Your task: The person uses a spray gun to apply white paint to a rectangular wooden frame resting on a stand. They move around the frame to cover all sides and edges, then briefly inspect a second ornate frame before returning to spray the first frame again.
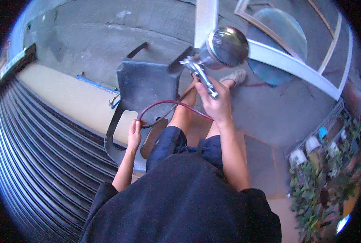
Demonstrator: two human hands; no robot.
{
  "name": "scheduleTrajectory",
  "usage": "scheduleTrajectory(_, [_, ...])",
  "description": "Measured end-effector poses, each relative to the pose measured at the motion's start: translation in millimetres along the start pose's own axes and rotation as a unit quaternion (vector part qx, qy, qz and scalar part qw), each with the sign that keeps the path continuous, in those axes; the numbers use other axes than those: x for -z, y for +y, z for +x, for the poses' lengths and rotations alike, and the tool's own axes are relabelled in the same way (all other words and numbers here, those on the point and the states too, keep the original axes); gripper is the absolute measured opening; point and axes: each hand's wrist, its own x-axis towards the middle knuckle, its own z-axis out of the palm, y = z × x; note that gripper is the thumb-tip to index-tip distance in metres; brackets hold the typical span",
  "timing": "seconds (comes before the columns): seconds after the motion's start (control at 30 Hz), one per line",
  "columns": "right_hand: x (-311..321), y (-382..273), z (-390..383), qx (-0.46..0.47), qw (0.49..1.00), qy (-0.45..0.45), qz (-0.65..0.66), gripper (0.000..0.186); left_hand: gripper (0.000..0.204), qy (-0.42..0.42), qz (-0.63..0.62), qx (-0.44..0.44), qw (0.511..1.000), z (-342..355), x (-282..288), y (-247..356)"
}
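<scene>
My right hand [219,105] is wrapped round the handle of a silver spray gun [203,79], held out in front of my legs. A round, shiny metal cup [229,46] sits at the gun's far end. From near my right hand a red hose [162,103] arches over to the left. My left hand [135,131] is closed on that hose, beside the dark plastic chair [148,83]. The gun's trigger and the fingertips on it are blurred.
A white frame [286,60] stands ahead on the right, with round glass panes [283,30] near it. Ribbed shutter [46,162] runs along the left. Potted plants [322,182] line the right side. My shoe [235,77] rests on the concrete floor.
</scene>
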Motion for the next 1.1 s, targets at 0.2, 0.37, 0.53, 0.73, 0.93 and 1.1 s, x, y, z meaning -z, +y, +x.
scheduleTrajectory(0.2, [66, -72, -34, -0.064, 0.998, -0.003, -0.02, 0.024, 0.037, 0.113, 0.223, -0.083, 0.965, -49, 38, -17])
scheduleTrajectory(0.37, [117, -134, -65, -0.075, 0.996, 0.03, -0.044, 0.027, 0.064, 0.472, 0.377, 0.077, 0.793, -128, 118, -75])
scheduleTrajectory(0.53, [158, -195, -96, -0.042, 0.996, 0.078, -0.024, 0.034, 0.053, 0.46, 0.022, 0.369, 0.807, -139, 133, -135])
scheduleTrajectory(0.73, [184, -229, -112, 0.02, 0.986, 0.145, -0.078, 0.037, 0.03, 0.469, 0.052, 0.132, 0.872, -112, 104, -111])
scheduleTrajectory(0.93, [180, -243, -126, 0.017, 0.979, 0.183, -0.086, 0.036, 0.07, 0.59, 0.125, 0.355, 0.714, -119, 116, -166])
scheduleTrajectory(1.1, [183, -260, -137, 0.018, 0.973, 0.206, -0.106, 0.035, 0.07, 0.431, 0.147, 0.46, 0.762, -111, 133, -147])
